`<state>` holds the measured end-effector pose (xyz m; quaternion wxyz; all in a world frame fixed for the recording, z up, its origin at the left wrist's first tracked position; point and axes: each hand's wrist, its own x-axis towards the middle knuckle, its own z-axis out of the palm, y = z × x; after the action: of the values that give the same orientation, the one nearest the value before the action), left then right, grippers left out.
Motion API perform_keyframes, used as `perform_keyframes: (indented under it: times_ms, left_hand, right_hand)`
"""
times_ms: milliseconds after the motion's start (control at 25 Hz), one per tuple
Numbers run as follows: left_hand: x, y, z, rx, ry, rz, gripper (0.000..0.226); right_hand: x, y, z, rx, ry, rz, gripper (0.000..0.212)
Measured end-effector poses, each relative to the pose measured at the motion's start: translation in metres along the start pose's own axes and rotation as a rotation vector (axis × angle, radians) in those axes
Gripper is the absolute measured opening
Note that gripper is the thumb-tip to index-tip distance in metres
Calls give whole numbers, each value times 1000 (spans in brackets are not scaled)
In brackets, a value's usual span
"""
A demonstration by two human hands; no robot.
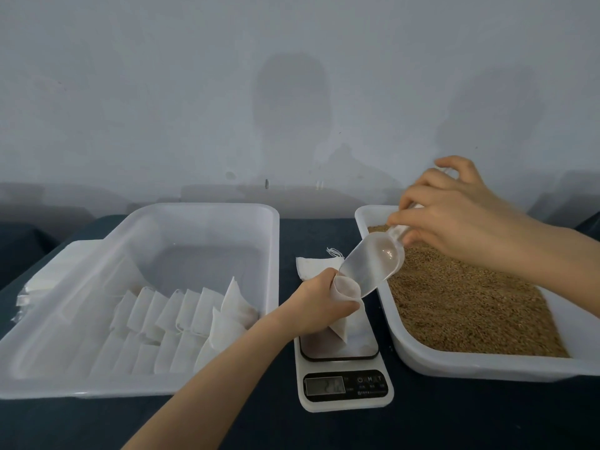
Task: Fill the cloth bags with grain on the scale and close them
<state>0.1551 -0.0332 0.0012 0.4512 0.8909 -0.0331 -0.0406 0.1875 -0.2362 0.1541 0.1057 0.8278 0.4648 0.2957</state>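
Centre frame: left hand (319, 303) curls round bag (348, 288) neck, keeping mouth open on scale (345, 365) so wt reads as it fills. Right hand (454, 216) pinches scoop (373, 264) handle, lip tipped into mouth (scoop looks empty). Grain (470, 306) at right, w/in reach

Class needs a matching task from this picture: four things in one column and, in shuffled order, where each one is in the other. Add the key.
Things
1. clear scoop
2. open cloth bag
3. grain
4. rows of bags

Places
A. in the left tray
B. held by the right hand
C. in the right tray
D. gripped by the left hand, over the scale

Pairs: 1-B, 2-D, 3-C, 4-A
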Motion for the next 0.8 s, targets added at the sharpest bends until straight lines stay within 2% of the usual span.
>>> perform_keyframes:
  times_ms: [200, 320, 360, 440, 520, 600, 680, 800]
  left_hand:
    - [-1, 1, -1, -21, -3, 3, 43]
    - [-1, 0, -1, -39, 6, 0, 46]
    - [-1, 0, -1, -37, 10, -2, 45]
    - [-1, -1, -1, -22, 12, -6, 45]
    - [-1, -1, -1, -7, 8, -8, 47]
    - [-1, -2, -1, 5, 12, -2, 47]
    - [0, -2, -1, 11, 17, 11, 44]
    - [0, -2, 0, -6, 24, 11, 38]
  right_hand:
    - [-4, -12, -6, -170, 155, -145, 13]
    - [-13, -4, -7, -201, 189, -93, 17]
    - [-20, 2, -4, -191, 193, -4, 18]
    - [-37, 15, 10, -150, 141, 293, 30]
    - [-57, 20, 35, 61, -30, 653, 41]
    - [-76, 17, 71, 341, -219, 957, 37]
    - [-93, 13, 104, 445, -341, 1079, 32]
    - [-104, 10, 127, 373, -410, 1095, 34]
